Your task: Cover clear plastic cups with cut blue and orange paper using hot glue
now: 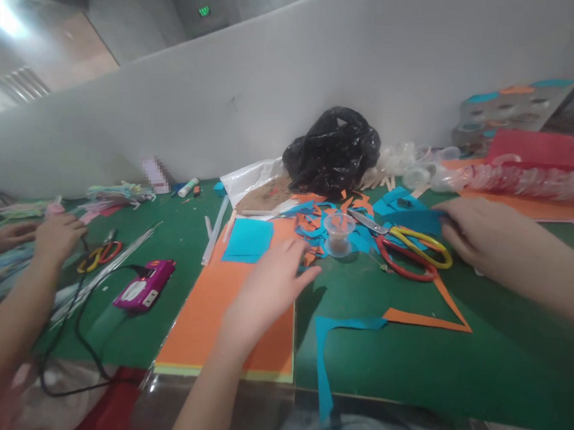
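My left hand (pixel 274 278) hovers over the edge of a stack of orange paper (pixel 225 317), thumb and fingers apart, holding nothing. Just beyond it lie square blue sheets (pixel 248 239) and a heap of blue and orange scraps (pixel 312 221). A small clear plastic cup (pixel 339 234) stands among the scraps. My right hand (pixel 475 231) has its fingers closed at the edge of a blue paper piece (pixel 413 222); its fingertips are partly hidden. Scissors with red and yellow handles (pixel 412 252) lie beside it, partly open.
A black plastic bag (pixel 331 149) sits against the grey partition (pixel 404 56). Clear cups (pixel 525 182) lie in a row at right. Cut paper strips (pixel 351 324) lie in front. At left, a co-worker's hands (pixel 60 237) are near a purple device (pixel 145 287) with a black cable.
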Available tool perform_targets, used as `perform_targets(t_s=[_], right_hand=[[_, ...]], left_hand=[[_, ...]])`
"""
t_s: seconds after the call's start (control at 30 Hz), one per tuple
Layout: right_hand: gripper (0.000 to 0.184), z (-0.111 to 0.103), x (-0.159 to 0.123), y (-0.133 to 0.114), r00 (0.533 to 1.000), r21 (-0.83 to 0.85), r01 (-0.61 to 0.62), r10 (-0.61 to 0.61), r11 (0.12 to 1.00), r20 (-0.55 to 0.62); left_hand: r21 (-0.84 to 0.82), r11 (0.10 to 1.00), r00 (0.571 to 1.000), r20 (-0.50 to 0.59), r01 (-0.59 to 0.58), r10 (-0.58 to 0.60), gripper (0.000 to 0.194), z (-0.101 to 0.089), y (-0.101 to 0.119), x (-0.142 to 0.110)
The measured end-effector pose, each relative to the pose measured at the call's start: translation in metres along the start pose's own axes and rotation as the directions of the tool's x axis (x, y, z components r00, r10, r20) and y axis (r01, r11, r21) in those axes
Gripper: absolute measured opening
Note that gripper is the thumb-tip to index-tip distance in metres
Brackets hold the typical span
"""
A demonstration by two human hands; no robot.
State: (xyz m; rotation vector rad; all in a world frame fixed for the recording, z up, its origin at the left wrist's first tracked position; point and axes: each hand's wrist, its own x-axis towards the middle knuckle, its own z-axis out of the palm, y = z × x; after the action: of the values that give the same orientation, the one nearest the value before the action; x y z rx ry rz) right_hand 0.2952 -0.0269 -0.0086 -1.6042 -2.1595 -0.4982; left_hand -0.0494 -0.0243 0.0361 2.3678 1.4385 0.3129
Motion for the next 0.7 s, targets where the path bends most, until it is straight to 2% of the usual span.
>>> perform_targets(t_s=[0.03,0.1,0.17,0.23,0.33,0.43,0.57,0.63,0.7], right_hand=[[0.027,-0.006,0.007,-0.002,0.999,0.063,-0.040,0.040,0.997,-0.003],[0.028,-0.019,0.022,-0.010,0.993,0.215,-0.110,0.096,0.970,0.073],[0.033,-0.031,0.038,-0.024,0.979,0.330,-0.186,0.148,0.925,0.138],[0.038,-0.040,0.052,-0.041,0.978,0.420,-0.188,0.130,0.888,0.162],[0.040,-0.047,0.071,-0.065,0.986,0.546,-0.139,0.062,0.826,0.156],[0.037,-0.048,0.086,-0.077,0.986,0.624,-0.149,0.065,0.767,0.156],[0.036,-0.041,0.097,-0.073,0.982,0.713,-0.182,0.091,0.677,0.164],[0.036,-0.033,0.099,-0.067,0.975,0.740,-0.223,0.131,0.634,0.182],[0.035,-0.023,0.097,-0.062,0.960,0.756,-0.276,0.206,0.594,0.189]], left_hand=[[-0.025,0.999,0.999,-0.028,0.036,-0.037,0.022,-0.006,0.003,-0.007],[-0.080,0.995,0.989,-0.132,0.061,-0.071,0.028,-0.018,0.010,-0.015],[-0.130,0.991,0.972,-0.229,0.014,-0.044,0.029,-0.029,0.019,-0.014],[-0.152,0.988,0.962,-0.272,-0.041,-0.001,0.029,-0.038,0.027,-0.006],[-0.127,0.987,0.954,-0.293,-0.099,0.058,0.034,-0.043,0.036,0.014],[-0.152,0.981,0.954,-0.292,-0.121,0.072,0.039,-0.041,0.036,0.030],[-0.345,0.927,0.957,-0.288,-0.143,0.040,0.035,-0.036,0.028,0.043],[-0.370,0.920,0.959,-0.282,-0.131,0.024,0.037,-0.033,0.022,0.048],[-0.391,0.913,0.974,-0.226,-0.114,0.025,0.037,-0.029,0.016,0.054]])
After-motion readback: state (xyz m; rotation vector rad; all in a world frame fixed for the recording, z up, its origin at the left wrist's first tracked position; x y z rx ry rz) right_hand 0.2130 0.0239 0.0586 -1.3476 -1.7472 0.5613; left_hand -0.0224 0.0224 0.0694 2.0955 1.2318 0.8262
